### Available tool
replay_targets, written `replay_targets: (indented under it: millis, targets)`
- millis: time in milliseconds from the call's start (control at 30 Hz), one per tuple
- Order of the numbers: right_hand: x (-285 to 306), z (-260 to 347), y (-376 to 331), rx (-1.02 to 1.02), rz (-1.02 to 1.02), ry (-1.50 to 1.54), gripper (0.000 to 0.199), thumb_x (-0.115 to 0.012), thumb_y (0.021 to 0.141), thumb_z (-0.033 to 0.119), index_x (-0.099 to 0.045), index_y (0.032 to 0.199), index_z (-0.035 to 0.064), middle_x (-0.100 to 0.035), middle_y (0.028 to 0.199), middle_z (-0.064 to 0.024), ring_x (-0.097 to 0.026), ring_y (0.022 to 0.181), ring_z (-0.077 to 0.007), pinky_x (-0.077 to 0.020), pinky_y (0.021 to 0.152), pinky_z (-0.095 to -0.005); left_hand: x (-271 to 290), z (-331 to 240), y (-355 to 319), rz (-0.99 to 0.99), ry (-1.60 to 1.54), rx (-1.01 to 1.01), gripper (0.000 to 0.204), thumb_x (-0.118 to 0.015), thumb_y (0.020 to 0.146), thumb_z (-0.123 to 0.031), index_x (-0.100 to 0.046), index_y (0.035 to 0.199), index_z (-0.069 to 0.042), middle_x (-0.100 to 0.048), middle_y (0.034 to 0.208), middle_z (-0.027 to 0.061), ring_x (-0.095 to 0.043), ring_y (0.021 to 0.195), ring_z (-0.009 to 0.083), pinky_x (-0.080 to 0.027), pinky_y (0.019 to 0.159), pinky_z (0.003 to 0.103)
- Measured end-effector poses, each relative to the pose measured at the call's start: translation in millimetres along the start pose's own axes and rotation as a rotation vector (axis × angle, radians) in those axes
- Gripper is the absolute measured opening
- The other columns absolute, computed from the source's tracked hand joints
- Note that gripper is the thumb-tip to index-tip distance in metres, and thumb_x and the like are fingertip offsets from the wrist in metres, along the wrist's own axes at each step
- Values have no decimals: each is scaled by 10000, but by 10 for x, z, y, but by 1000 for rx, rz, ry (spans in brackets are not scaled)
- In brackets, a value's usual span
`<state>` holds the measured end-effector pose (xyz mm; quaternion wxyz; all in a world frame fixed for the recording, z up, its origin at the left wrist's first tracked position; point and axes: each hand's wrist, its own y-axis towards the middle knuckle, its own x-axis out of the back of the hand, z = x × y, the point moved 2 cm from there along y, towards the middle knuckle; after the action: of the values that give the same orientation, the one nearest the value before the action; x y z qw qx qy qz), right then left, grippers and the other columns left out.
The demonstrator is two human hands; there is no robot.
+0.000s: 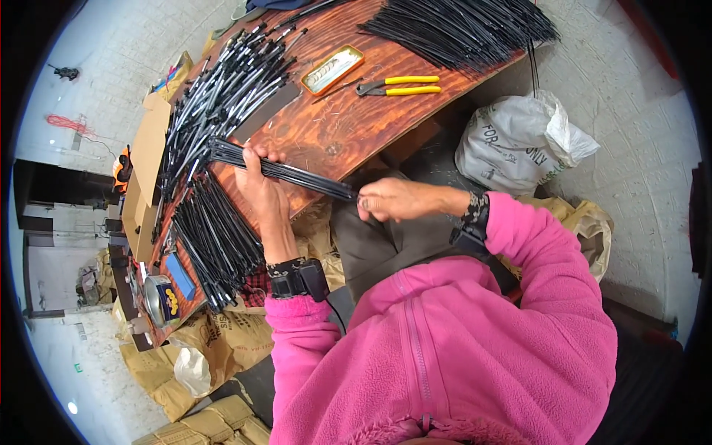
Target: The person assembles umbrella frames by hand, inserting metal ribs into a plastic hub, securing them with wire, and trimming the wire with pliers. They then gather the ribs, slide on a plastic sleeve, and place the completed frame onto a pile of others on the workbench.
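A bundle of thin black plastic rods (285, 172) lies slanted over the near edge of the scratched reddish wooden surface (337, 122), the left hand (261, 189) clasped around its middle, the right hand (393, 199) pinching its end. Squaring the tips calls for an even grip. Glossy black-and-silver rod heaps (222, 96) and yellow-handled pliers (399, 86) lie beyond.

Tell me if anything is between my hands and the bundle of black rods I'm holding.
Nothing visible is. The left hand grips the bundle of black rods around its middle, over the wooden table, and the right hand pinches its near end directly. The piles of rods on the table lie apart from both grips.
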<state>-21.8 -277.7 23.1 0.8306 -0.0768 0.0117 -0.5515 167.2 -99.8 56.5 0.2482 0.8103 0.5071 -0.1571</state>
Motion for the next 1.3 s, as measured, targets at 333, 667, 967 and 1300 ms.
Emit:
replay_targets:
  millis: [333,667,967,1300]
  targets:
    - [-229,-265,-56,-167,-98,519,314,-417,1038,294,-537,986,8,-415,639,39,-395,563,-67,-396,520,-244,218,144,-139,-220,673,133,570,-562,992,-189,-322,1451,47,-467,1399,202,-467,1291,281,-389,1078,371]
    - [-190,-145,-41,-156,-156,549,389,-460,1033,378,-538,1003,-2,-443,604,18,-421,509,-80,-420,509,-243,130,-28,-727,-208,366,166,378,-560,983,-117,-510,1332,21,-577,1282,148,-613,1065,186,-499,930,301]
    - [-341,-58,-13,-208,-70,521,387,-471,1031,366,-543,1019,-14,-498,622,-10,-476,528,-97,-438,518,-249,19,94,-1335,42,286,695,225,-587,983,-176,-628,1125,-7,-688,962,81,-623,802,108,-514,721,237]
    - [-412,-72,34,-266,23,459,377,-470,1031,354,-568,999,-9,-604,673,-49,-587,574,-124,-474,556,-245,-22,253,-1239,87,477,666,210,-632,957,-250,-671,945,-44,-675,805,11,-577,669,61,-434,599,207]
